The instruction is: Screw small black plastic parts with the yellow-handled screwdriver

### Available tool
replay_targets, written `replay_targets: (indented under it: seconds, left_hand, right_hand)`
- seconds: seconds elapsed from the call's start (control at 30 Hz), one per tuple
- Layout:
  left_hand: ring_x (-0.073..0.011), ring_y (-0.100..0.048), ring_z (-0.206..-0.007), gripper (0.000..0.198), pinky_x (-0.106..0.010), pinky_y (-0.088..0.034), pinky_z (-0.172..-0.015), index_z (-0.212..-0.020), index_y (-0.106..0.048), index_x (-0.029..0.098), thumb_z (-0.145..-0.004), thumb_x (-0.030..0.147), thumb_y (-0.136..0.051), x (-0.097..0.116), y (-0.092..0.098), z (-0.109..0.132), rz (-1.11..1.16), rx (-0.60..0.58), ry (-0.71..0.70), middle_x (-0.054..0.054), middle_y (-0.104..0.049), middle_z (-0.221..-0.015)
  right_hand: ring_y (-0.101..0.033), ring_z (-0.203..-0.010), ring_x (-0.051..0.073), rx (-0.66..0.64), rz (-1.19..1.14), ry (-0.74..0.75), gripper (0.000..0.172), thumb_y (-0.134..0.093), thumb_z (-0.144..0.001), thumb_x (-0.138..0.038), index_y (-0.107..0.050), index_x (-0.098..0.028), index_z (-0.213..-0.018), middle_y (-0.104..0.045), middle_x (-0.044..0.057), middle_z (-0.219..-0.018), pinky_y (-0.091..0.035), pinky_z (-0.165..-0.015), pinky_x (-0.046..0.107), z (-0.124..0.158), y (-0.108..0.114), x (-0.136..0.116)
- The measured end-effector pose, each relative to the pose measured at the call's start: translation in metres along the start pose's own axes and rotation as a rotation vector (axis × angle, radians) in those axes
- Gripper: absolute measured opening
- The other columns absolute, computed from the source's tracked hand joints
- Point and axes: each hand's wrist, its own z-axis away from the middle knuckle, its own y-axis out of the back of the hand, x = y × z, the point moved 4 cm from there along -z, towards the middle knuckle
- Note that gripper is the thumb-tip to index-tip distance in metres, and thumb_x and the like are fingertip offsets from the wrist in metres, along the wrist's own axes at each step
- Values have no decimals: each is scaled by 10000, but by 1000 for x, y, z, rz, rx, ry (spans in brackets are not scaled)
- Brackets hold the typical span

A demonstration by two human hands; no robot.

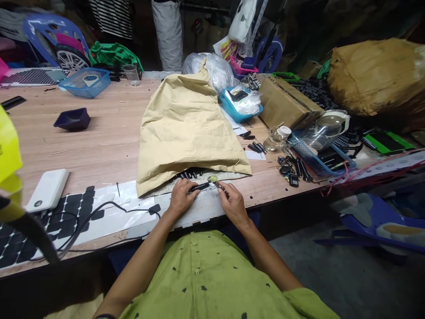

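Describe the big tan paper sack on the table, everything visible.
The tan paper sack lies on the wooden table, creased, narrower at the far end, its open mouth facing the person. Small black rod-like parts show under that mouth. The left hand and right hand work just before it, the left holding one black rod.

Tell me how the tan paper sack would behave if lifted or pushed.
The sack would probably flop: its paper is creased and slumped. It looks light for its size, since it lies low. Lifted by the closed end, the black parts at its open mouth could spill onto the table.
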Motion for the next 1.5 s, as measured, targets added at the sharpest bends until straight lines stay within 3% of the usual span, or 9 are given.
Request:
replay_targets:
  seconds: [0.13, 0.37, 1.5]
  left_hand:
    - [-239, -561, -892, 174, -379, -482, -815, -1039, -776, 279, -880, 282, -702, 1, -1, -1, 11, 10, 0, -35, -661, -894]
    - [-239, -561, -895, 165, -380, -476, -834, -1048, -724, 257, -889, 254, -679, 3, -1, 1, 6, 16, -30, -36, -670, -923]
    - [-243, -561, -912, 160, -394, -474, -845, -1036, -742, 252, -910, 280, -649, 3, 0, -1, 73, -25, -20, -48, -663, -938]
  right_hand:
    - [-709, -911, 206, -73, -46, 6, 287, -503, -971, -225, -737, -228, -1137, -750, 75, -973, -584, -829, 319, 5, -7, -13]
    - [-715, -949, 212, -15, -53, 11, 292, -488, -978, -213, -731, -224, -1141, -754, 84, -999, -588, -850, 330, 4, -2, -12]
    - [-708, -966, 213, -30, -1, 36, 319, -455, -1007, -219, -717, -235, -1189, -742, 90, -1011, -593, -859, 344, 9, -2, -23]
